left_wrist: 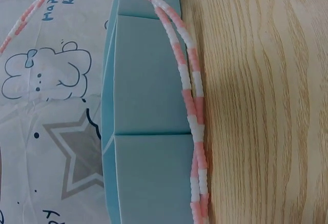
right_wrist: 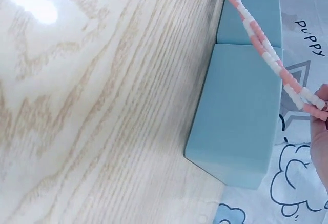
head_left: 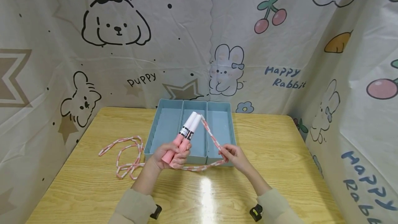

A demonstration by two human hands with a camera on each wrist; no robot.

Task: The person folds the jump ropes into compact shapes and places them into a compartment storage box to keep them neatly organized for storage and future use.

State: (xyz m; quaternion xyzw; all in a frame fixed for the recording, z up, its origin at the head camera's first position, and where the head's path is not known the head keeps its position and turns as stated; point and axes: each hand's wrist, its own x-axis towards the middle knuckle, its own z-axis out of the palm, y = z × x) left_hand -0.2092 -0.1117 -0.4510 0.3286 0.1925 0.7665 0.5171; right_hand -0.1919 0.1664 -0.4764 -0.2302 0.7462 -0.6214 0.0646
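In the head view my left hand (head_left: 171, 155) grips both handles (head_left: 183, 136) of a jump rope side by side, pink at the grip and white at the upper end, tilted up to the right. A pink-and-white beaded rope (head_left: 211, 134) runs from the handle tops to my right hand (head_left: 234, 156), which pinches it between thumb and fingers. From there a doubled length of rope (left_wrist: 192, 96) sags leftward in front of the box. The rest of the rope (head_left: 130, 164) lies in loose loops on the table at the left. In the right wrist view, fingers (right_wrist: 320, 147) show at the right edge.
A blue box (head_left: 231, 127) with three compartments stands at the back middle of the wooden table (head_left: 267, 137), behind the hands. Patterned cloth (head_left: 186, 44) hangs behind the table and along its sides.
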